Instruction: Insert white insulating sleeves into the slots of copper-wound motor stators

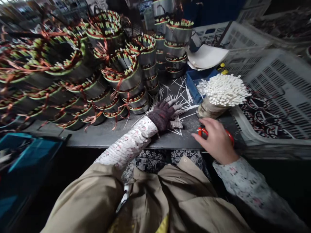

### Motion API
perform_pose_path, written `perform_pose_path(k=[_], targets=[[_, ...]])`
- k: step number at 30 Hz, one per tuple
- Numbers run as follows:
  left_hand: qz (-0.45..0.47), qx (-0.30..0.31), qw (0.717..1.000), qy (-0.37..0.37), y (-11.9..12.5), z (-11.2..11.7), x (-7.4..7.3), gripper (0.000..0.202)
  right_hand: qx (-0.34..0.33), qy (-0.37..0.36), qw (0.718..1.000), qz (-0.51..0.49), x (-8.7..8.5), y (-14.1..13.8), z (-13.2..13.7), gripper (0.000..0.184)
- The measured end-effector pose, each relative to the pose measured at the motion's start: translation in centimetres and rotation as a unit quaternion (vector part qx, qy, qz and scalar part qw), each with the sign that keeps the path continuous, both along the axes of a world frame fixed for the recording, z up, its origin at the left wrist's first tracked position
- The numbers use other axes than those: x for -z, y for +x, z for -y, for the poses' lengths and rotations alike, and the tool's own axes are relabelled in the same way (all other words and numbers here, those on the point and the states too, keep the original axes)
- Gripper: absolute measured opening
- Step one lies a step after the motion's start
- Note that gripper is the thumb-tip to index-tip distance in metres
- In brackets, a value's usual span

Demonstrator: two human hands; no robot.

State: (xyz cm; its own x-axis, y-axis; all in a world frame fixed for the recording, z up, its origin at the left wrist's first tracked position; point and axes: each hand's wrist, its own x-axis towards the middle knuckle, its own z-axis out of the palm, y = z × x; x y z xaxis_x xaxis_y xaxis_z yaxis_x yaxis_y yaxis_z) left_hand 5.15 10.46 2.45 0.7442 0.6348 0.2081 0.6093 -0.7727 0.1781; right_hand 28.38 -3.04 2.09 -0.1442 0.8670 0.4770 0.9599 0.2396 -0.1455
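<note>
My left hand (pixel 163 114) wears a dark fingerless glove, with pale wrapping on the fingers and thumb. It lies spread over loose thin white strips (pixel 186 98) scattered on the dark worktop. My bare right hand (pixel 217 138) hovers above a red-handled tool (pixel 203 131), its thumb apart from the fingers. Red shows on both sides of that hand, but most of the tool is hidden, so its kind is unclear. Just beyond the right hand stands a round container (pixel 211 109) packed with upright white sticks (pixel 224 89).
Stacked metal rings wound with copper wire (pixel 125 84) fill the left and back. A blue tray (pixel 193 84) sits behind the strips, near a curved white sheet (pixel 206 57). At right is a pale plastic crate (pixel 279 94) holding dark wired parts. Teal bins (pixel 31 150) stand lower left.
</note>
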Motion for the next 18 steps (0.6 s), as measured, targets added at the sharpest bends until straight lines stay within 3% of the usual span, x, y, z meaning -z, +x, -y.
perform_pose_path(k=[3, 5, 7, 12, 18], targets=[[0.032, -0.073, 0.997, 0.001, -2.8, 1.5, -0.4, 0.113, -0.002, -0.169, 0.985, 0.040, -1.2, -3.2, -2.6, 0.062], [0.030, -0.124, 0.991, -0.046, -4.2, 2.5, -0.1, 0.115, 0.006, -0.285, 0.955, 0.082, -2.2, -5.1, -4.7, 0.055], [0.013, -0.150, 0.984, -0.096, -4.7, 3.2, 0.5, 0.117, -0.012, -0.339, 0.934, 0.113, -3.5, -6.8, -7.1, 0.047], [-0.061, -0.162, 0.978, -0.115, -3.0, 3.5, 1.0, 0.111, -0.010, -0.232, 0.968, 0.091, -5.7, -9.9, -16.1, 0.043], [-0.066, -0.102, 0.988, -0.097, -2.0, 2.1, 1.5, 0.099, 0.022, -0.243, 0.968, 0.055, -4.9, -12.2, -28.6, 0.043]])
